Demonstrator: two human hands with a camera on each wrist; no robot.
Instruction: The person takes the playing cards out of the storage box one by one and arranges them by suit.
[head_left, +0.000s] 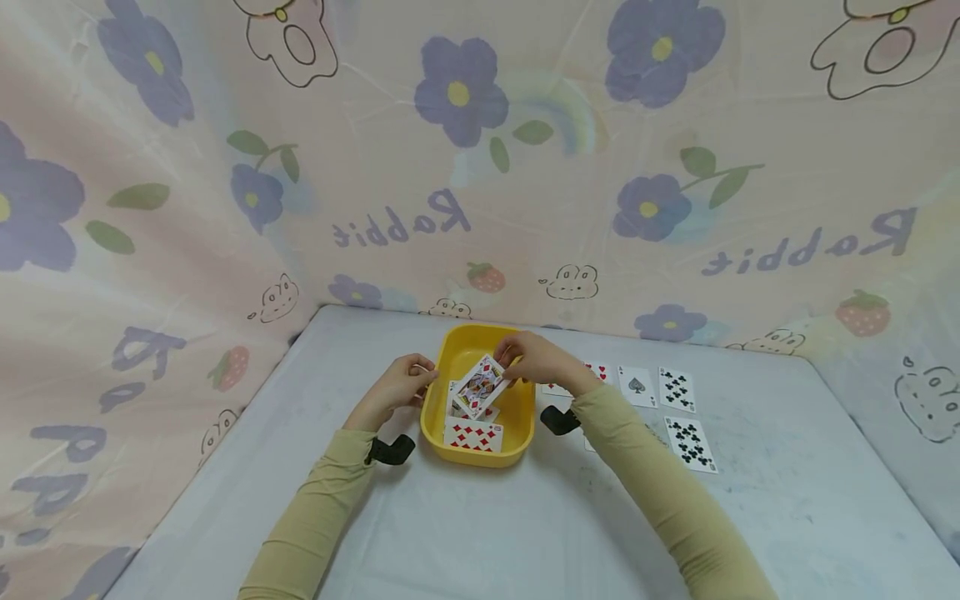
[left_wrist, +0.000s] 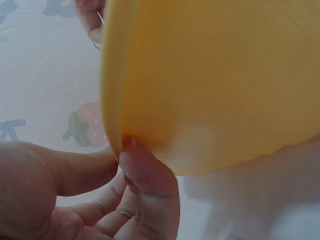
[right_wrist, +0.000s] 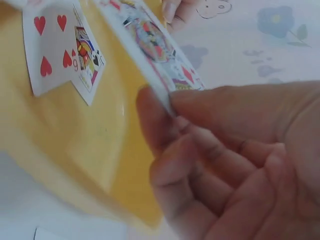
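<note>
A yellow plastic tray (head_left: 517, 425) stands on the white-covered table, with several playing cards lying inside it. My left hand (head_left: 397, 385) pinches the tray's left rim between thumb and index finger, as the left wrist view shows close up. Over the tray, my right hand (head_left: 542, 360) pinches a face card with red diamonds (head_left: 480, 387) by its edge, tilted above the others. Below it lie a diamond number card (head_left: 472, 436) and, in the right wrist view, a six or nine of hearts (right_wrist: 50, 55) overlapping a spade face card (right_wrist: 90, 62).
Right of the tray, cards lie face up in rows: an ace of spades (head_left: 637, 387), a clubs card (head_left: 677, 390) and another clubs card (head_left: 691, 444). My right forearm (head_left: 660, 475) covers part of them. A patterned cloth (head_left: 525, 208) rises behind the table.
</note>
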